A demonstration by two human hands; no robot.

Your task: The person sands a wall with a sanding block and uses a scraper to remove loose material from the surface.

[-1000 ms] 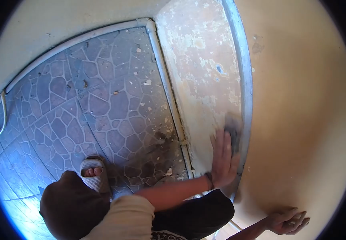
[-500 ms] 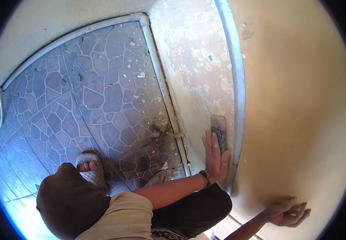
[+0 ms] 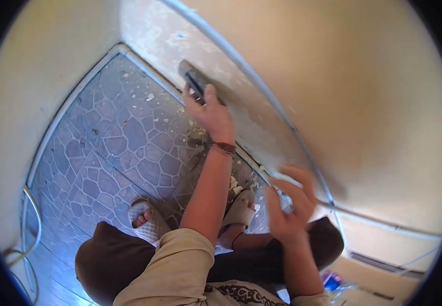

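My left hand [image 3: 213, 115] is closed on a plastering trowel [image 3: 194, 79], a flat grey plate with a dark handle. The plate lies against or very close to the lower wall strip [image 3: 162, 38], whose paint is patchy and peeling. On its wrist sits a dark bracelet. My right hand [image 3: 293, 206] is raised in front of the wall's lower edge, near my knee. Its fingers are bent and spread, smeared by motion, with nothing visible in them.
A pale pipe [image 3: 152, 73] runs along the floor's edge and around the corner. Paint flakes [image 3: 150, 97] litter the stone-patterned floor [image 3: 114, 135]. A raised ledge [image 3: 254, 76] crosses the wall. A hose [image 3: 38, 217] hangs at the left. My sandalled feet [image 3: 152, 220] are on the floor.
The view has turned, so the wall strip now slants across the top. My left hand has carried the trowel forward along the strip. My right hand has come off the upper wall, toward my knee.
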